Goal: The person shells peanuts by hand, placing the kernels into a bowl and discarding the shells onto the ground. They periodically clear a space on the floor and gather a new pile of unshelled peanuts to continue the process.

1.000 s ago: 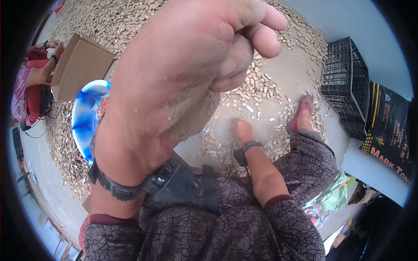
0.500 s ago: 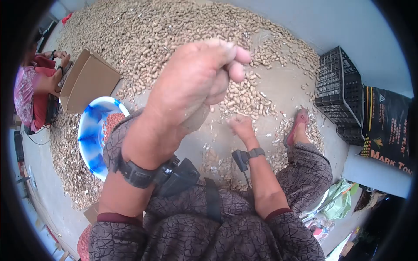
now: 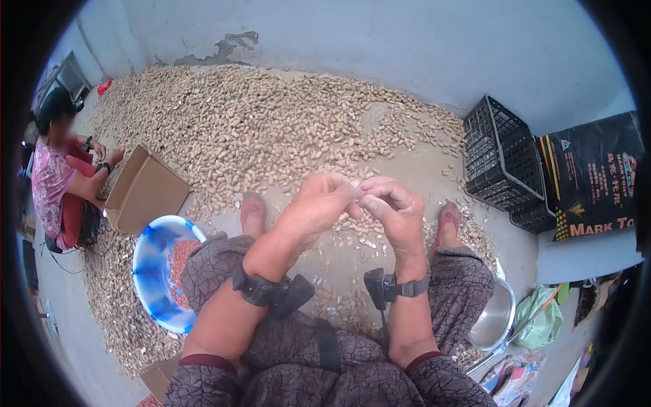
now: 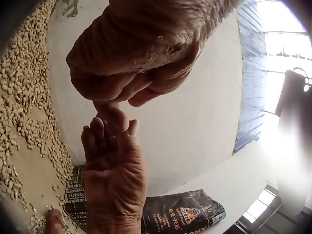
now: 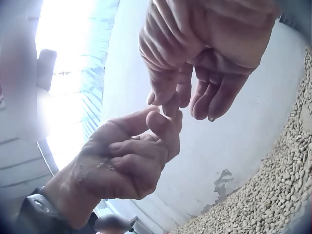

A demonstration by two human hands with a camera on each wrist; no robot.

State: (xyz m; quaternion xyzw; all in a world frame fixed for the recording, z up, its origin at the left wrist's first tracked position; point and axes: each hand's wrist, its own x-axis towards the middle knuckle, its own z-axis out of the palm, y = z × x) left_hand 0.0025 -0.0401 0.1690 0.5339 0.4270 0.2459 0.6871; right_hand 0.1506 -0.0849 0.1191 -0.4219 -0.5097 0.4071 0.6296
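My left hand [image 3: 313, 207] and right hand [image 3: 401, 214] meet fingertip to fingertip in front of me, raised above the floor. In the right wrist view, the thumb and forefinger of my right hand [image 5: 209, 39] come together at the tips of my left hand [image 5: 129, 165]. The other right fingers hang bent. My left fingers are curled in toward the palm, also in the left wrist view, where the left hand [image 4: 136, 58] is dark against the wall. I cannot tell whether something small sits between the fingertips. Unshelled peanuts [image 3: 271, 122] spread over the floor beyond the hands.
Left of my knee stands a blue and white basin [image 3: 146, 271] with red peanut kernels [image 3: 180, 264] inside. A cardboard box [image 3: 152, 183] and a seated person [image 3: 57, 176] are farther left. Black crates [image 3: 505, 156], a black printed sack [image 3: 593, 176] and a metal bowl [image 3: 494, 315] are on the right.
My left hand has come down and away from close to the head camera to meet the right. The right hand has risen from low near the floor. The view has tilted up toward the wall.
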